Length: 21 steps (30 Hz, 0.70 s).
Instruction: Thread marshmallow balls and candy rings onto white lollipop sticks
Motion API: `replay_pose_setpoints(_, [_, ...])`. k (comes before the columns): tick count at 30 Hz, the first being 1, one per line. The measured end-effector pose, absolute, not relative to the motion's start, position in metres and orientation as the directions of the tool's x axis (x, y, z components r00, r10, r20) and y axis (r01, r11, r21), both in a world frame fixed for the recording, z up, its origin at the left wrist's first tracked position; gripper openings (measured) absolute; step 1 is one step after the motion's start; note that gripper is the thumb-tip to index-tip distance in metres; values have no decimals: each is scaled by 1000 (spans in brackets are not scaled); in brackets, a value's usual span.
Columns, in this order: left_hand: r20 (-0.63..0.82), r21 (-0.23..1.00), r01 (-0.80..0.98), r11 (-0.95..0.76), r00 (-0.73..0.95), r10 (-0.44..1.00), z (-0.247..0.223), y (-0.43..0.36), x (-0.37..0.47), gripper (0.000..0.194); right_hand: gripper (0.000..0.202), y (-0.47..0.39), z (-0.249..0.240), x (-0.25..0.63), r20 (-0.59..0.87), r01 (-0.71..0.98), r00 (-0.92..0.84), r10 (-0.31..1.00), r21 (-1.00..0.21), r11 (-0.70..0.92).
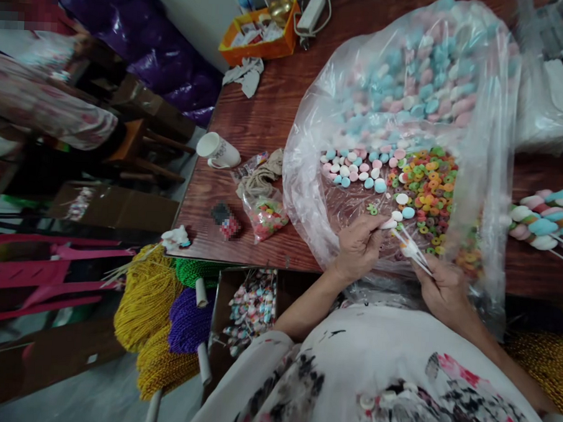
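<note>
Where the large clear plastic bag (478,201) lies open on the wooden counter (267,117), both hands work at its mouth. The left hand (360,247) is closed in a pinch on a white candy piece (389,224), held at the tip of the thin white sticks (413,249). The right hand (441,286) grips the lower end of those sticks, fingers curled around them. The sticks slant up and to the left, between the two hands, just above the bag's lower lip.

Inside the bag, pastel blue, pink and white candies (358,168) lie beside a pile of multicoloured ring candies (427,186). At the right edge, assembled candy skewers (547,216) rest on the counter. To the left of the bag sit a small bag of ring candies (267,215), a tipped white mug (217,151) and an orange tray (261,45). Below the counter edge, a box of wrapped pieces (252,306) and bundles of gold, green and purple cord (165,311) are visible.
</note>
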<state>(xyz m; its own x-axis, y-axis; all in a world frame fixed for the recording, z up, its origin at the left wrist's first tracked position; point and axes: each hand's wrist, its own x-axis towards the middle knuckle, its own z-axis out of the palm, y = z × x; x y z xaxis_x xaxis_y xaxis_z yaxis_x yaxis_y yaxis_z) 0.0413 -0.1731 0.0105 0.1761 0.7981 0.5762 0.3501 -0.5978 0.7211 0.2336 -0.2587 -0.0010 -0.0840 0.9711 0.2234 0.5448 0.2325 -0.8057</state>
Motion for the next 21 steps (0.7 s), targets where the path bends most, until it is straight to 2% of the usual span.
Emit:
replay_pose_setpoints(4, [615, 636, 374, -675, 282, 736, 14, -170, 39, 29, 19, -257, -4, 225, 179, 485, -121, 976, -848, 216])
replay_pose_setpoints(6, [624, 634, 373, -677, 270, 733, 14, -167, 37, 30, 18, -254, -1, 227, 175, 503, -97, 980, -841, 200])
replay_pose_setpoints(10, [509, 820, 217, -529, 144, 848, 9, -161, 39, 46, 17, -249, 6, 232, 194, 533, -67, 979, -822, 200])
replay_pose_setpoints(13, [439, 886, 108, -452, 122, 890, 5, -160, 43, 39, 18, -248, 4, 230, 213, 531, -67, 975, -819, 215])
replay_pose_setpoints(16, [423, 892, 122, -435, 110, 899, 3, -166, 48, 28, 21, -249, 1, 226, 227, 527, -47, 973, -822, 217])
replay_pose_setpoints(19, [436, 872, 182, -455, 136, 890, 1, -176, 50, 33, 21, -251, 0, 222, 223, 488, -26, 975, -848, 207])
replay_pose_setpoints(21, [493, 818, 241, -523, 175, 852, 1, -180, 50, 37, 20, -252, -1, 219, 214, 454, -14, 977, -869, 197])
